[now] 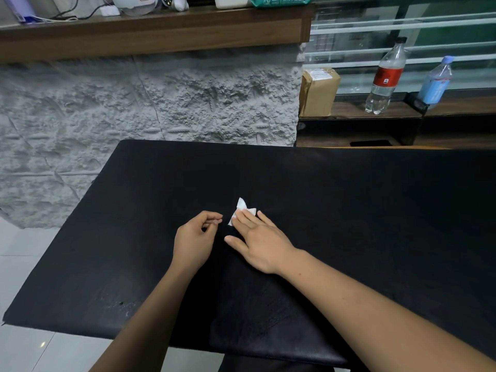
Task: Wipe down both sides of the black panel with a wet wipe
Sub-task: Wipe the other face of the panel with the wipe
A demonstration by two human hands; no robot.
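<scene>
The panel [349, 210] carries a crumpled wipe [240, 204]; the side shelf [351, 110] holds a red-label bottle [386, 76], a blue bottle [436, 81] and a box [318, 92].

black panel [349, 210]: matt, faint grain (dull scuffs near front edge)
wet wipe [243, 206]: white, soft, crumpled
wall [134, 116]: grey, rough, stone-like
shelf [161, 30]: brown wood
bottle [386, 76]: clear glossy plastic
floor tiles [21, 251]: pale, glossy
</scene>
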